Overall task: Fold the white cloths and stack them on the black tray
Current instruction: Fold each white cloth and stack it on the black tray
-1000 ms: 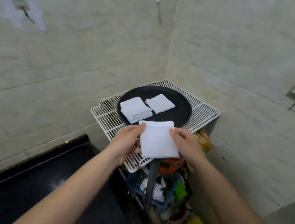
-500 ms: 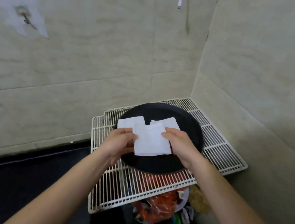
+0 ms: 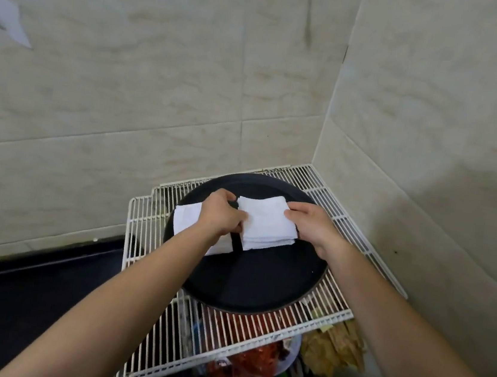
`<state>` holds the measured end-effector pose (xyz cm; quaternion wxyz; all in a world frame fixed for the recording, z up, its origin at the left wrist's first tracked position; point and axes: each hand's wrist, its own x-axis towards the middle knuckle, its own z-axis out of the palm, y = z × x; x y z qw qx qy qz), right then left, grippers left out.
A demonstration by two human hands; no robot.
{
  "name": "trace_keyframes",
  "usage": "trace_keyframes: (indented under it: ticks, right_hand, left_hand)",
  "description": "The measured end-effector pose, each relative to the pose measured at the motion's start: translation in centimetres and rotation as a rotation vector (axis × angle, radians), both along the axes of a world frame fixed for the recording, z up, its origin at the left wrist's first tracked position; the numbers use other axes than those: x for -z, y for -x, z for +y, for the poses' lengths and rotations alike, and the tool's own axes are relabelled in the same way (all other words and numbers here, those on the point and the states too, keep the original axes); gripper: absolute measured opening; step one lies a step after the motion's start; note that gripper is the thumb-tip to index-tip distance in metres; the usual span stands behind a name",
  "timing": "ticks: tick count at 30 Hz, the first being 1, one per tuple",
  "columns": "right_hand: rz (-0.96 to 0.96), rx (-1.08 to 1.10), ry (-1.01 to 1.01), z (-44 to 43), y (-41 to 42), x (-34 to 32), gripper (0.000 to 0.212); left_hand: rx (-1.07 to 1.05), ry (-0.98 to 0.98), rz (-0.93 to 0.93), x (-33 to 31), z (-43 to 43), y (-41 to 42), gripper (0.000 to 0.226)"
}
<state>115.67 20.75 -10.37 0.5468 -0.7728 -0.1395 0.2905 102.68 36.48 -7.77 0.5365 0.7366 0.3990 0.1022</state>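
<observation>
The folded white cloth (image 3: 265,221) sits directly between the two hands, over the far half of the black tray (image 3: 254,283), and it looks to be resting on top of a small stack there, since layered edges show along its near side. The left hand (image 3: 222,216) pinches its left edge, fingers curled closed on the fabric; the right hand (image 3: 311,227) holds the right edge the same way, fingertips on top. Both hands are equally near it, one at each end. The cloth is close to square, its slightly longer side running from one hand to the other.

Just beyond the left hand's outer side lies a second pile of cloths (image 3: 186,221), partly hidden under the left wrist, with a strip of bare tray separating it from the stack between the hands.

By count: one tray, two piles of folded cloths on it, one cloth in the grip. How many layers each pile has I cannot tell. The tray rests on a white wire rack (image 3: 254,333).

The coming move, I judge, is straight down and release, so squaring the cloth's edges over the stack below matters most.
</observation>
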Motion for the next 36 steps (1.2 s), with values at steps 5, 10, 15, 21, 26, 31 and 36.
trace_keyframes:
  ticks: [5, 10, 15, 21, 26, 31, 36]
  right_hand:
    - [-0.038, 0.003, 0.033, 0.0, -0.8, 1.6, 0.039]
    - [-0.127, 0.009, -0.002, 0.4, -1.1, 2.2, 0.030]
    - [-0.321, -0.078, 0.124, 0.5, -1.0, 2.9, 0.027]
    - [-0.463, -0.157, 0.234, 0.5, -0.8, 3.0, 0.030]
    - [-0.662, -0.091, 0.268, 0.1, -0.9, -0.2, 0.034]
    - [-1.080, -0.113, 0.218, 1.5, 0.5, -4.5, 0.047]
    - [-1.237, -0.283, 0.211, 7.0, 5.8, -4.8, 0.060]
  left_hand:
    - [0.041, -0.116, 0.100, 1.4, -0.3, -0.9, 0.051]
    - [0.037, -0.222, 0.109, 2.3, 0.1, -1.5, 0.037]
    - [0.111, -0.394, 0.197, 3.0, 0.2, -1.5, 0.051]
    - [0.183, -0.513, 0.354, 2.4, -0.1, -1.7, 0.024]
    - [0.180, -0.535, 0.228, -1.0, 0.2, -0.5, 0.040]
    - [0.056, -1.121, 0.052, -4.3, 2.1, 5.9, 0.054]
    - [-0.106, -1.247, 0.301, -4.1, 4.7, 16.1, 0.070]
